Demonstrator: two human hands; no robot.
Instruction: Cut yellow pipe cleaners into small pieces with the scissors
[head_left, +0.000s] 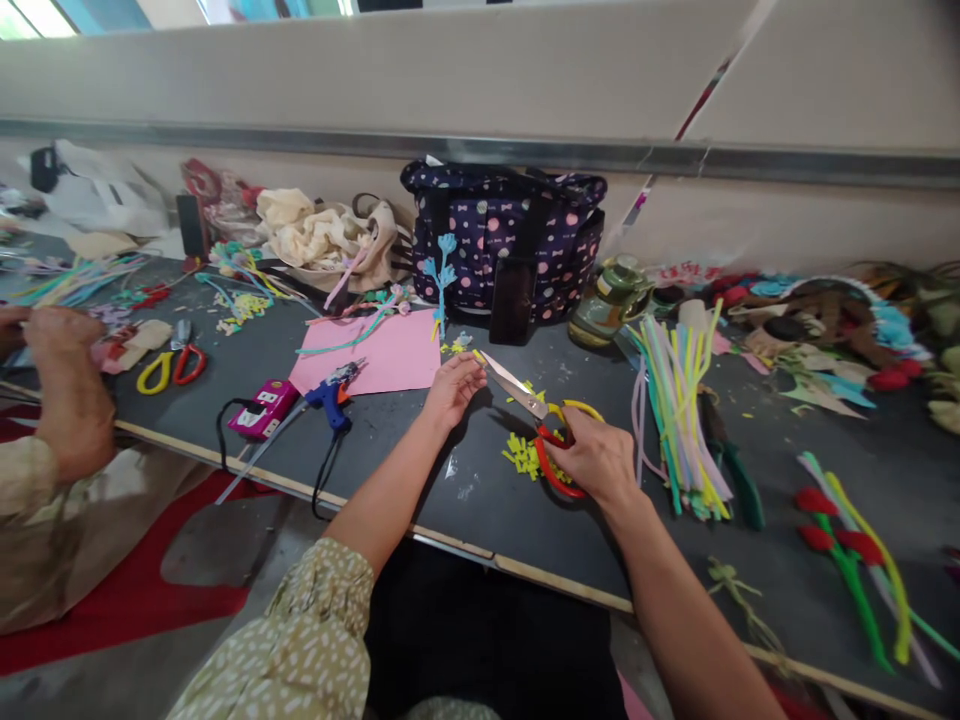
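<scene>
My right hand (598,458) is closed round the red and yellow handles of a pair of scissors (531,402). The blades point up and left toward my left hand (456,390), whose fingertips pinch a small yellow piece (478,356) beside the blade tips. Beneath the scissors lies a pile of short yellow cut pieces (523,455) on the dark table (465,500). A few more yellow bits are scattered behind my left hand, near an upright blue pipe-cleaner flower (442,275).
A blue glue gun (330,395) and pink sheet (390,350) lie left. Behind stand a patterned bag (487,230), phone (513,300) and green jar (611,305). Pipe cleaners (686,410) and pliers (739,475) lie right. Another person's arm (71,390) rests far left.
</scene>
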